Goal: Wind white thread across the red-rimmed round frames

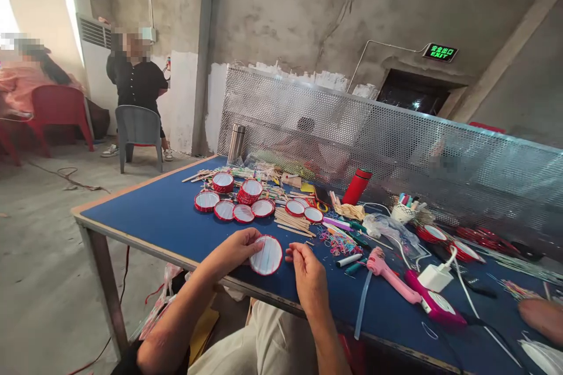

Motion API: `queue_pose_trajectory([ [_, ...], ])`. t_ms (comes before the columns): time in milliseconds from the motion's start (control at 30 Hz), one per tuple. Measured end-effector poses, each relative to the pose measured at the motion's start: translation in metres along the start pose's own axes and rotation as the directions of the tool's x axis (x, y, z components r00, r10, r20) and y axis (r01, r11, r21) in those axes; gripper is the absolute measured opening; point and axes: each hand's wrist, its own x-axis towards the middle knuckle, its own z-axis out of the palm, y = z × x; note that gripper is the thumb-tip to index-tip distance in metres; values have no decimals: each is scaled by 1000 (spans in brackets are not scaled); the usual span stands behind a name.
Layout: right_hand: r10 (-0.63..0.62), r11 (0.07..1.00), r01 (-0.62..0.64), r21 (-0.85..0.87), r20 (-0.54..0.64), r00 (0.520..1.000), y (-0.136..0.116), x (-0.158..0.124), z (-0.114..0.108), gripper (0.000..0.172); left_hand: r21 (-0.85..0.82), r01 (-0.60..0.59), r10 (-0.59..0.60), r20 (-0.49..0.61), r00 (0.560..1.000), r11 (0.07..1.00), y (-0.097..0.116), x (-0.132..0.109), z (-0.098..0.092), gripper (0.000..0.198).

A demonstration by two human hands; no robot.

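My left hand holds a round white disc with a red rim by its left edge, above the front edge of the blue table. Just right of the disc is my right hand, its thumb and fingertips drawn together; whatever may be between them is too small to make out. Beyond my hands, several similar red-rimmed discs lie on the table, some of them stacked. Wooden sticks are spread beside them, and a pile of colourful small bands lies to the right.
A pink glue gun, a magenta power strip with a white plug, pens and cables occupy the right side. A red bottle and a steel flask stand near the perforated metal screen. Another person's hand is at far right.
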Motion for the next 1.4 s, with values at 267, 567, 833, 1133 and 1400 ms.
queue_pose_trajectory([
  [267,-49,922,-29,-386,-192,980,22,-5,-6,36,-111,-33,24,-82,996,993,-4,10,-5,43],
  [567,-134,787,78,-612,-45,990,3,-16,-3,14,-122,-201,193,-74,978,972,-9,3,-7,36],
  [833,-126,743,94,-663,0,992,3,-14,-4,12,-319,-226,165,-208,964,920,-17,9,-7,36],
  [1133,-225,747,182,-639,14,974,17,-13,-1,20,-297,-394,196,-526,828,870,-23,8,-14,26],
  [1400,-272,757,226,-612,19,962,20,-12,-3,29,-265,-411,212,-551,807,872,-21,7,-13,24],
])
